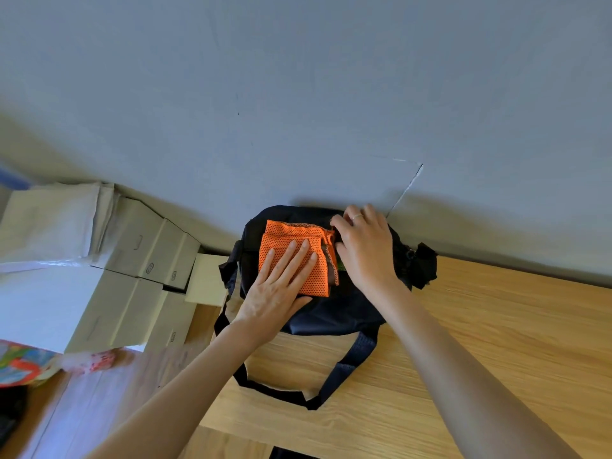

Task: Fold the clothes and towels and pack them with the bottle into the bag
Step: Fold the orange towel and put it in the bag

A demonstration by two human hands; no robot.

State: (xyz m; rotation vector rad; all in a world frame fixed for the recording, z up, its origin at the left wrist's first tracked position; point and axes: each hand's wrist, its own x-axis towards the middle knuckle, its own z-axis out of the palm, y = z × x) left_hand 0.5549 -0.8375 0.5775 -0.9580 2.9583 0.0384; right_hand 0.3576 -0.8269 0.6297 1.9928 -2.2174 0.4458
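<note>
Packing looks nearly done — the left hand (pixel 281 286) presses flat on a folded orange cloth (pixel 294 256) atop the dark bag (pixel 331 313) on the counter (pixel 496 342), the right hand (pixel 364 246) curling at its opening — no bottle visible.

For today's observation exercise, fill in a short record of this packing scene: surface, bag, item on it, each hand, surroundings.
surface: light wooden table against a grey wall
bag: dark navy fabric bag with a strap, on the table
item: folded orange mesh cloth on top of the bag
left hand: flat, fingers straight, presses on the cloth
right hand: fingers curled at the bag's top beside the cloth
surroundings: pale cardboard boxes left of the table
</note>
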